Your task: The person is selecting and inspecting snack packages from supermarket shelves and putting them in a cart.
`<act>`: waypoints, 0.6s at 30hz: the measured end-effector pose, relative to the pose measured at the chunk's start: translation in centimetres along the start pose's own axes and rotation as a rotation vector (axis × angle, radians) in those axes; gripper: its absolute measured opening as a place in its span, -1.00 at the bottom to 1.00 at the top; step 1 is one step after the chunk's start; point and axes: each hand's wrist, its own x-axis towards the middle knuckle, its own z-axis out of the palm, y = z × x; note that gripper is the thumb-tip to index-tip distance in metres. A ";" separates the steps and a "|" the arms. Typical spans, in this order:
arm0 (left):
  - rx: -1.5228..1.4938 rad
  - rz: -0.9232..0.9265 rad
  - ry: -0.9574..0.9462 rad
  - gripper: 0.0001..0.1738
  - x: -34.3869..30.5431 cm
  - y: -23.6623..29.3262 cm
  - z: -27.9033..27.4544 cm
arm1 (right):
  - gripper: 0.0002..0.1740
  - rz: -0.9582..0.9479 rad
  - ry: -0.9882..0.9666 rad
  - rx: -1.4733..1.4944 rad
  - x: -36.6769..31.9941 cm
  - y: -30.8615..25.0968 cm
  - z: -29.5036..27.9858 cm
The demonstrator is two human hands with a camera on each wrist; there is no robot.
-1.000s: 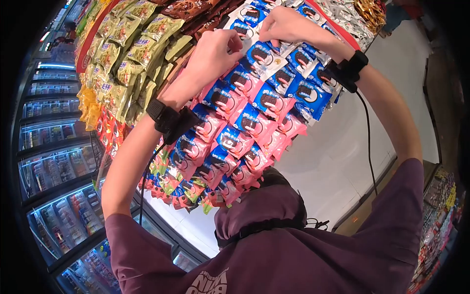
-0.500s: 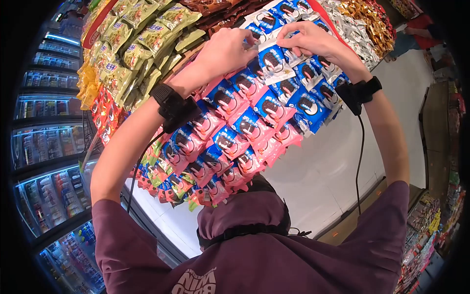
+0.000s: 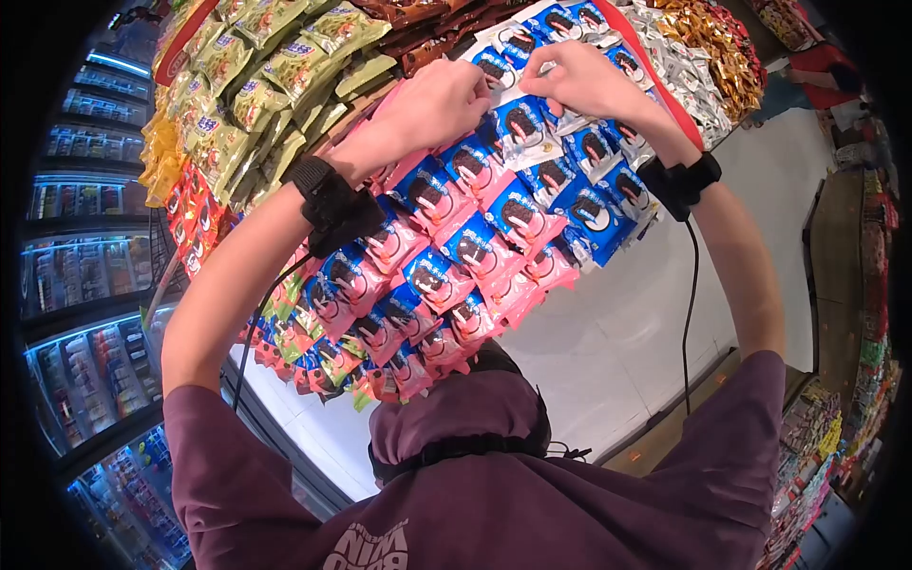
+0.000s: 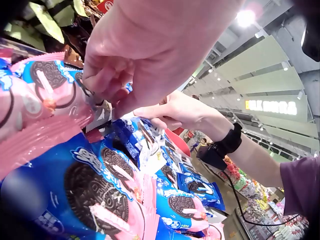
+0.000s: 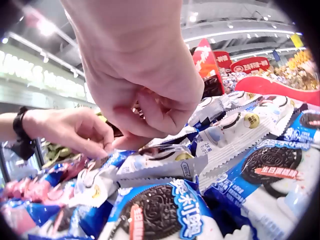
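Left hand (image 3: 437,109) has turned, curled fingers pinching a packet (image 4: 103,115).

Left forearm (image 3: 242,271) and right forearm (image 3: 746,266) angled inward; left hand (image 3: 439,104) near right hand (image 3: 581,81), fingers of both curled.

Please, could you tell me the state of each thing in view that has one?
Left hand: fingers curled, grip unclear.
Right hand: fingers curled, grip unclear.
Blue-and-white packs: overlapping, no tear visible.
Blue-and-pink packs: overlapping, no tear visible.
Green packs: piled up.
Coolers: lit, stocked.
Ceiling light: on.
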 end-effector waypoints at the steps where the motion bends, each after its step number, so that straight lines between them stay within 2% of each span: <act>1: 0.012 0.010 0.003 -0.74 0.1 -0.1 0.0 | -0.78 -0.004 0.035 -0.024 0.0 -0.2 0.3; 5: 0.012 0.003 -0.021 -0.74 0.0 -0.2 0.1 | -0.76 -0.046 0.122 -0.129 -0.4 -0.7 1.0; 8: 0.111 -0.035 0.049 -0.72 -0.6 1.9 -0.7 | -0.74 -0.169 0.279 -0.292 -2.1 -1.6 -0.3; 9: 0.149 0.139 0.131 -0.70 -1.0 1.9 -0.7 | -0.69 -0.135 0.239 -0.264 -2.9 -1.9 -0.7; 12: 0.196 0.325 0.024 -0.62 -1.7 3.9 -1.6 | -0.59 -0.640 0.361 -0.512 -4.4 -0.7 0.0; 13: 0.199 0.320 0.000 -0.60 -1.7 3.9 -1.3 | -0.50 -0.520 0.254 -0.530 -5.4 -1.0 0.3; 18: 0.224 0.339 -0.044 -0.47 -1.3 3.1 0.3 | -0.48 -0.627 0.259 -0.573 -4.8 -0.4 0.4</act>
